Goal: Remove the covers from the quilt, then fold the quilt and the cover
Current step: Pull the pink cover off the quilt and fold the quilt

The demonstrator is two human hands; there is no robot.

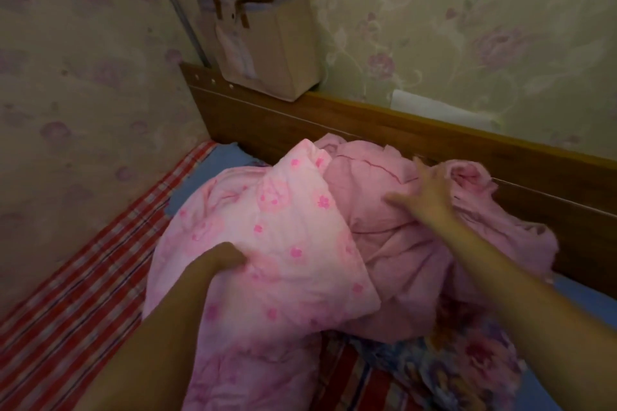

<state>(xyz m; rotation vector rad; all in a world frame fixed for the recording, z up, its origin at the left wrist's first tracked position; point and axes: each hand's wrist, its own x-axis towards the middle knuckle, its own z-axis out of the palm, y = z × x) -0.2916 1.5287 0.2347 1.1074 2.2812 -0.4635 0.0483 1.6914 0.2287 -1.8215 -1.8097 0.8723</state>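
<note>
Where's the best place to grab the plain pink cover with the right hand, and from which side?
Probably the bunched loose edge of the plain pink cover, standing up by the headboard just past the right hand. Take a pinch grip from above on the near side: the headboard blocks the far side, and the left hand grips the flowered quilt.
</note>
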